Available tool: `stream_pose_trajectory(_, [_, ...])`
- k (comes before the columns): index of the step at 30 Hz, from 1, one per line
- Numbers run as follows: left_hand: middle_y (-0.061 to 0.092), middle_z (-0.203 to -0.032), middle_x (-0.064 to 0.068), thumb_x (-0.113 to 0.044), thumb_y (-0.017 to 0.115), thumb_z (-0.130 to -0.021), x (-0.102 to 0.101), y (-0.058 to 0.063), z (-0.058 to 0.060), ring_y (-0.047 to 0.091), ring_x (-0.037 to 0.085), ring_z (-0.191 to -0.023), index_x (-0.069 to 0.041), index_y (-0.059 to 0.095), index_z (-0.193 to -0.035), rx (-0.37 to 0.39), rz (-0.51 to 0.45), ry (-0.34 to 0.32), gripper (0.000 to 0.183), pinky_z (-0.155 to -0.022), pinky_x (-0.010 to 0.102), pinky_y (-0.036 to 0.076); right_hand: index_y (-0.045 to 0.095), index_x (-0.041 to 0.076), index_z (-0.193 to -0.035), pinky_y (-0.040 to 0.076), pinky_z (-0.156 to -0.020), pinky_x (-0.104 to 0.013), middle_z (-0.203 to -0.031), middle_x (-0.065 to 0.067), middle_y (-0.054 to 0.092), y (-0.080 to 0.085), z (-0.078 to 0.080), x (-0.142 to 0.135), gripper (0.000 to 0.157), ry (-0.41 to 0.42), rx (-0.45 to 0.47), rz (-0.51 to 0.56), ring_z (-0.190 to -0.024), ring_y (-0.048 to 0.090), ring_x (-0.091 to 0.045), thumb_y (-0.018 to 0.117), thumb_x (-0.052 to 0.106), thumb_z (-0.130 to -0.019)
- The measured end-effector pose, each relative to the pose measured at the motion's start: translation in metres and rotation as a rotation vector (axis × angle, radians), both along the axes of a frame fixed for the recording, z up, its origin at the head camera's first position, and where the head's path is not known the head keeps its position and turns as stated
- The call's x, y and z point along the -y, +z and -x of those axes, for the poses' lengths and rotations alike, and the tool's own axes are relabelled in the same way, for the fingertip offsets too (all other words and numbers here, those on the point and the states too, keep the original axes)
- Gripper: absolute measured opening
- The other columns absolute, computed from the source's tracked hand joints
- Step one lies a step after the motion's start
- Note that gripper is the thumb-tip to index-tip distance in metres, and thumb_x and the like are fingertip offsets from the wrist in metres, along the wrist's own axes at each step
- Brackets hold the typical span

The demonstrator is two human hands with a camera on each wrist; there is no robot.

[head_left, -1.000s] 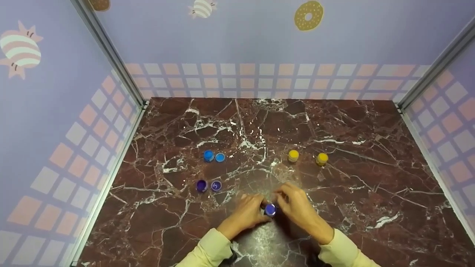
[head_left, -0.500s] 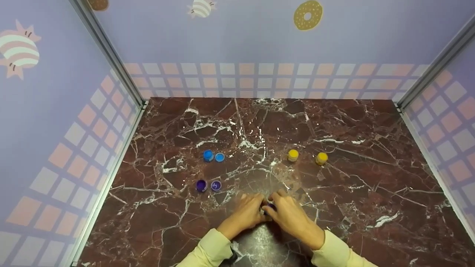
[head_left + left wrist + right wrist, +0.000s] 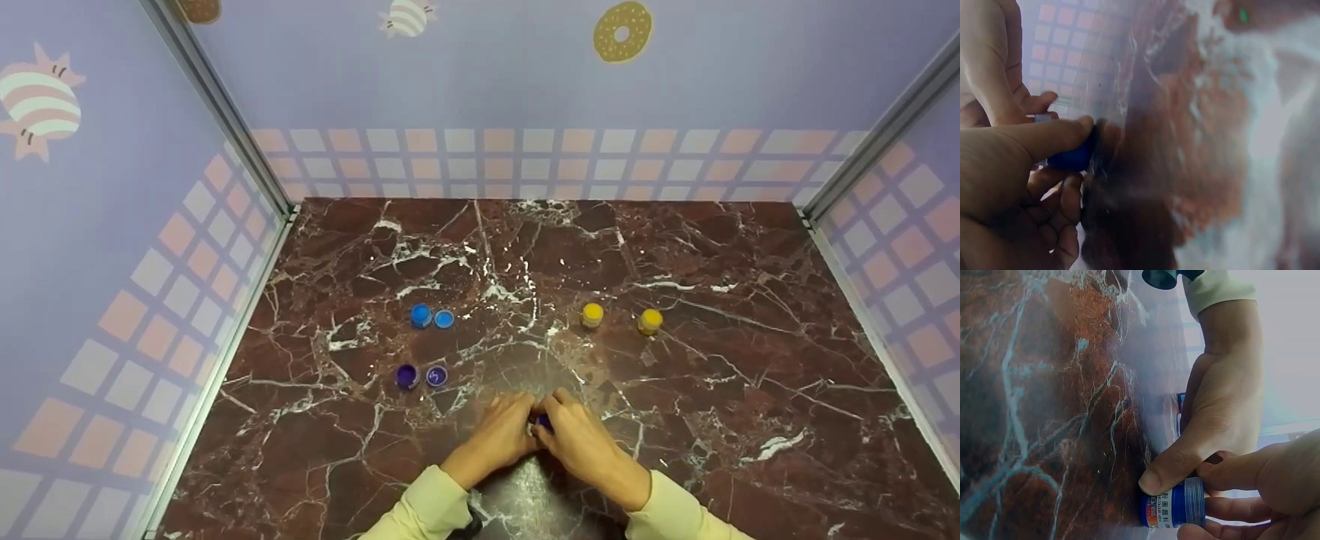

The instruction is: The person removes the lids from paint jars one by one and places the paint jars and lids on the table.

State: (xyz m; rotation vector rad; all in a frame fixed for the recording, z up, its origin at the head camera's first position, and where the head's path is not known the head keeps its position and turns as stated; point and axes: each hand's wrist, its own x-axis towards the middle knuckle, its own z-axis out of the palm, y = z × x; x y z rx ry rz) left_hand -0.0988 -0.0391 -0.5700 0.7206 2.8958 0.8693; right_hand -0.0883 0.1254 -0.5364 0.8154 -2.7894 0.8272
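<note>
A small dark blue-purple paint jar (image 3: 543, 421) sits between both hands near the table's front edge, mostly covered by fingers in the head view. My left hand (image 3: 496, 433) grips its labelled body, the thumb pressed along the side. From the other side, my right hand (image 3: 583, 444) pinches the ribbed lid with thumb and fingers. The right wrist view shows the jar's label (image 3: 1161, 512) and its clear-looking lid rim (image 3: 1194, 502) in the right fingertips. In the left wrist view the jar (image 3: 1072, 156) is partly hidden behind the left thumb.
On the marbled table (image 3: 750, 360), left of the hands, stand an uncapped purple jar (image 3: 407, 376) with a round lid (image 3: 436, 376) beside it. Behind these are a blue jar (image 3: 421, 315) and blue lid (image 3: 444, 319). Two yellow jars (image 3: 592, 315) stand at right. Patterned walls enclose the table.
The right hand, apart from the jar a second ago, has moved left onto its top and now holds the lid. The left hand keeps its grip; the other jars have not moved.
</note>
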Motion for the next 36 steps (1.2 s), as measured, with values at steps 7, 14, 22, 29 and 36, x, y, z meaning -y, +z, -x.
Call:
stream_pose_trajectory(7, [0.060,-0.093,0.003,-0.007,0.080,-0.078,-0.002,-0.001,-0.004,0.061,0.020,-0.087,-0.006,0.059,-0.096,-0.003,-0.133,-0.011,0.029,-0.082,0.036,0.053,0.066,0.000,-0.094,0.056,-0.068,-0.041,-0.090,-0.007,0.057,-0.003,0.001,-0.002,0.020,0.050,-0.029,-0.009,-0.078,0.064,-0.025,0.081,-0.003,-0.081])
stream_pose_trajectory(14, [0.058,-0.090,0.003,-0.006,0.080,-0.076,-0.004,-0.001,-0.003,0.060,0.020,-0.086,-0.006,0.058,-0.093,-0.028,-0.125,-0.017,0.027,-0.081,0.035,0.053,0.065,0.002,-0.089,0.054,-0.069,-0.039,-0.086,-0.004,0.054,-0.002,0.004,-0.004,0.022,0.113,-0.057,-0.037,-0.077,0.059,-0.021,0.083,-0.003,-0.077])
stream_pose_trajectory(22, [0.062,-0.095,0.007,-0.005,0.078,-0.074,-0.004,0.001,-0.002,0.062,0.023,-0.091,-0.004,0.061,-0.099,0.016,-0.107,-0.007,0.030,-0.085,0.036,0.053,0.067,0.002,-0.094,0.055,-0.076,-0.036,-0.096,-0.006,0.059,-0.002,0.010,-0.012,0.023,0.247,-0.106,-0.078,-0.088,0.060,-0.022,0.083,0.001,-0.078])
stream_pose_trajectory(29, [0.066,-0.101,0.008,-0.006,0.083,-0.073,-0.004,-0.001,-0.001,0.064,0.021,-0.095,-0.002,0.065,-0.106,0.048,-0.129,-0.003,0.037,-0.087,0.034,0.054,0.072,0.005,-0.097,0.055,-0.083,-0.032,-0.107,-0.006,0.066,-0.006,0.019,-0.020,0.021,0.398,-0.177,-0.091,-0.097,0.059,-0.021,0.081,0.003,-0.079])
stream_pose_trajectory(36, [0.067,-0.095,0.004,-0.017,0.088,-0.078,-0.004,-0.002,0.003,0.064,0.014,-0.088,-0.004,0.067,-0.101,0.074,-0.169,-0.024,0.034,-0.079,0.027,0.053,0.074,0.007,-0.102,0.053,-0.084,-0.028,-0.110,-0.002,0.066,-0.008,0.023,-0.026,0.032,0.505,-0.206,-0.088,-0.099,0.058,-0.018,0.080,-0.003,-0.073])
